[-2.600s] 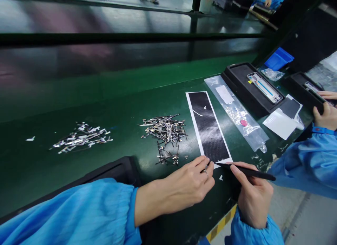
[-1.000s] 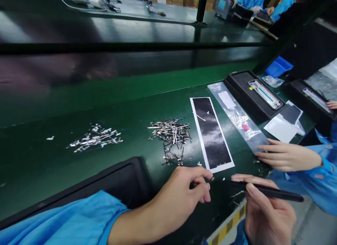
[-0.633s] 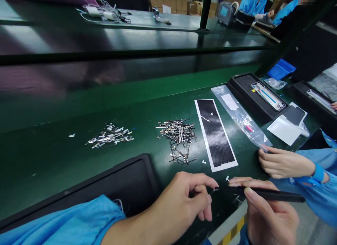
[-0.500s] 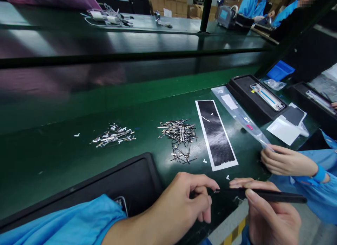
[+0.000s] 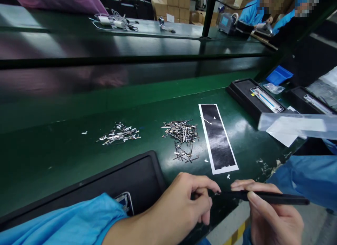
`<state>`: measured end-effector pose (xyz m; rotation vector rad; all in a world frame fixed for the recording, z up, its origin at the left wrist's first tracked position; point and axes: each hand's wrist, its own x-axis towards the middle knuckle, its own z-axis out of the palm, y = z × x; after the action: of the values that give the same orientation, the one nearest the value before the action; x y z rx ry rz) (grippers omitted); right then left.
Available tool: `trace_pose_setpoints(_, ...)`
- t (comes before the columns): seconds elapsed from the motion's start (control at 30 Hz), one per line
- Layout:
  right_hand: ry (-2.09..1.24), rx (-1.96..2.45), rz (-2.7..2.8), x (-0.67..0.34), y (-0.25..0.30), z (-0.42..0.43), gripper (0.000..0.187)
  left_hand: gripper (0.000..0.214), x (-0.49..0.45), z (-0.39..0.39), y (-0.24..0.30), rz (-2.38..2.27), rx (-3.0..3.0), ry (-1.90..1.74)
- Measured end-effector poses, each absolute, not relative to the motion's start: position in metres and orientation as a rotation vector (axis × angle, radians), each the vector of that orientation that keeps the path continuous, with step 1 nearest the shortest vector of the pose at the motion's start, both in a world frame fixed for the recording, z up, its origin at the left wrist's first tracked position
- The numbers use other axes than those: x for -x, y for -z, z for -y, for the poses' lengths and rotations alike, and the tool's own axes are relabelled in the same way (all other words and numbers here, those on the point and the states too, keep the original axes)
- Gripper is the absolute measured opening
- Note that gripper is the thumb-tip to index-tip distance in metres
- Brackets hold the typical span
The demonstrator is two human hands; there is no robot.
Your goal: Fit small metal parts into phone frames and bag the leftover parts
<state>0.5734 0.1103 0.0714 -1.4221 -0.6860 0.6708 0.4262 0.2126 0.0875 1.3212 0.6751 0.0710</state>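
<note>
1. Currently, the right hand (image 5: 275,210) grasps a long, slim black pair of tweezers (image 5: 281,198) between thumb and fingers, its tapered tip pointing toward the other hand.
2. The left hand (image 5: 189,201) is bent, its fingers curled under and the index finger reaching to the tweezers' tip. A tiny dark-and-silver piece (image 5: 217,193) shows at that fingertip; whether the fingers or the tweezers grip it, I cannot tell.
3. Just beyond the hands, a long black textured sheet with a white border (image 5: 219,139) lies flat on the dark green tabletop (image 5: 155,108). Two small white T-shaped scraps (image 5: 228,176) lie near its closest end.
4. Left of the sheet is a loose heap of thin black-and-silver strips (image 5: 183,131); farther left, well apart, a second heap of silvery-white strips (image 5: 119,134).
5. Beside the left forearm, a shallow black tray (image 5: 139,167) holds a rounded device frame (image 5: 125,202), partly hidden by the sleeve.
6. At right, a translucent plastic bag (image 5: 273,122) hangs in view before a deep black box (image 5: 244,88).
</note>
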Motion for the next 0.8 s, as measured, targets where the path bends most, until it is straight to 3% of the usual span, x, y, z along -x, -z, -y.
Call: trace_pose_setpoints(0.8,-0.697,1.401,0.713,-0.5708,-0.0744,-0.1109,0.003,0.024,-0.4252,-0.2132,-0.0906,-0.677,-1.329,-0.068)
